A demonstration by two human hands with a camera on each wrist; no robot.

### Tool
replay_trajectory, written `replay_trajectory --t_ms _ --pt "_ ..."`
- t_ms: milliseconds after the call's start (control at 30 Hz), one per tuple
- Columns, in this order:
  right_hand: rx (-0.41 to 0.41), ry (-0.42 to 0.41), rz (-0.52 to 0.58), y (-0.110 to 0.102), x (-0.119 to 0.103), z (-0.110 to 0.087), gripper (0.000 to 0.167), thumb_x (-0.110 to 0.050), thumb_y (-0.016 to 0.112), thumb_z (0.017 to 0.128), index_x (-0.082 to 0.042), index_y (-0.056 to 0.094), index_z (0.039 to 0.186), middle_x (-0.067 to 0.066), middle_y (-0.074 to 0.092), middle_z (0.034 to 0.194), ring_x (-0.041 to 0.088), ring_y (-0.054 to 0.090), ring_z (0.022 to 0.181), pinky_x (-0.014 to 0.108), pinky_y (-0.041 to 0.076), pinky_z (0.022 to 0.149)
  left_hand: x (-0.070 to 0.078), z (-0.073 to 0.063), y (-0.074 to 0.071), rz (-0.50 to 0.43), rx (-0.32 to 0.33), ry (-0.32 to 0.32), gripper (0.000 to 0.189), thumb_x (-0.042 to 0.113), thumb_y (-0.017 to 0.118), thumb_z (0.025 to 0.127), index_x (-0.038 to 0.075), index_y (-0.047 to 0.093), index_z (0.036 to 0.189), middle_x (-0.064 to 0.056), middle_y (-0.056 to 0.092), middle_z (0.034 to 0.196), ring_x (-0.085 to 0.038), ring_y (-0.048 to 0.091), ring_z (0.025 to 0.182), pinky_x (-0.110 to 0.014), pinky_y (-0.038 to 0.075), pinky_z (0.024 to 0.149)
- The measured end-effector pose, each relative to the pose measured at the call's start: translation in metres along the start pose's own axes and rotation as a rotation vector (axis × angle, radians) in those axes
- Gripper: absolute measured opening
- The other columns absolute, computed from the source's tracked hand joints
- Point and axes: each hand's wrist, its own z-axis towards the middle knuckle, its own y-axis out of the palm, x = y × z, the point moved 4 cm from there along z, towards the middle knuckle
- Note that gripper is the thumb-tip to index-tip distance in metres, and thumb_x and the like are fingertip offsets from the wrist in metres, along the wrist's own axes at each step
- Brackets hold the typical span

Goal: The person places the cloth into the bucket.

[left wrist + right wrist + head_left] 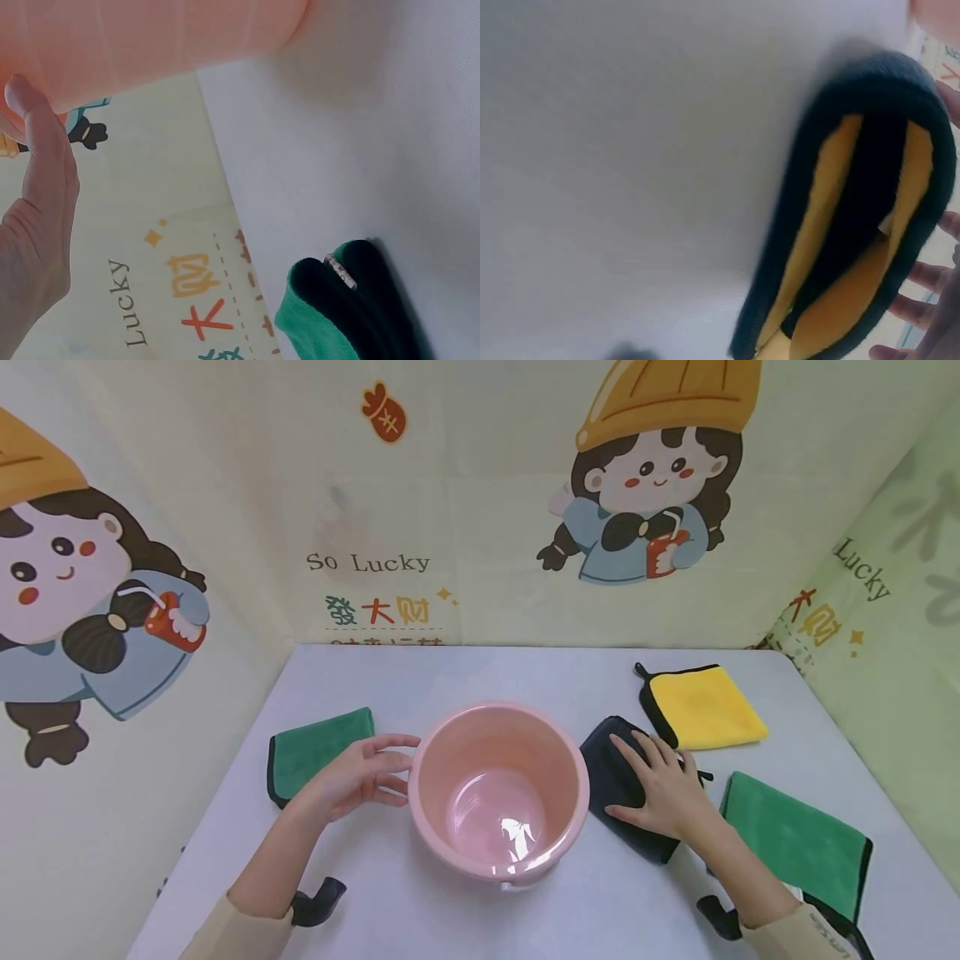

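A pink bucket point(498, 793) stands upright at the middle of the table, its inside bare. My left hand point(367, 775) is at the bucket's left side, fingers extended, tips at the wall just under the rim; the left wrist view shows a fingertip against the bucket point(150, 37). My right hand point(663, 785) rests with spread fingers on a folded dark cloth point(615, 768) just right of the bucket. Seen from the right wrist, this folded cloth point(802, 187) has yellow inner layers and a dark border.
Behind my left hand lies a folded green cloth point(318, 747). A yellow cloth point(708, 706) with black edging is at the back right, and another green cloth point(798, 843) lies beside my right forearm. Printed fabric walls point(480, 510) border the white table point(420, 927).
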Motion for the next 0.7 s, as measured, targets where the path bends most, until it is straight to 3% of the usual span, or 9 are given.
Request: replay_trajectory --t_ms 167,400,700 --pt "-0.025 -0.018 -0.005 0.005 -0.003 -0.003 0.097 -0.065 0.066 0.064 -0.023 0.024 0.142 0.019 0.03 0.139 0.042 0.028 0.125 0.069 0.024 0.093 0.003 -0.004 0.003 0.026 -0.01 -0.015 0.053 0.02 0.063 0.086 0.001 0.042 0.131 -0.007 0.067 0.092 -0.024 0.066 0.076 -0.036 0.056 0.071" --pt "-0.03 -0.04 -0.025 0.011 -0.004 -0.004 0.088 -0.063 0.066 0.065 -0.022 0.035 0.137 0.019 0.036 0.135 0.04 0.033 0.121 0.068 0.026 0.092 0.004 -0.006 0.005 0.076 -0.009 -0.002 0.056 0.019 0.064 0.085 -0.001 0.04 0.132 -0.01 0.068 0.091 -0.022 0.066 0.073 -0.033 0.056 0.069" --pt "-0.054 -0.045 -0.081 0.016 -0.007 0.0 0.081 -0.06 0.066 0.064 -0.018 0.047 0.13 0.021 0.044 0.128 0.041 0.042 0.113 0.068 0.03 0.09 0.005 -0.007 0.006 0.072 -0.024 -0.001 0.057 0.018 0.064 0.085 -0.001 0.038 0.132 -0.007 0.069 0.087 -0.02 0.066 0.071 -0.03 0.056 0.067"
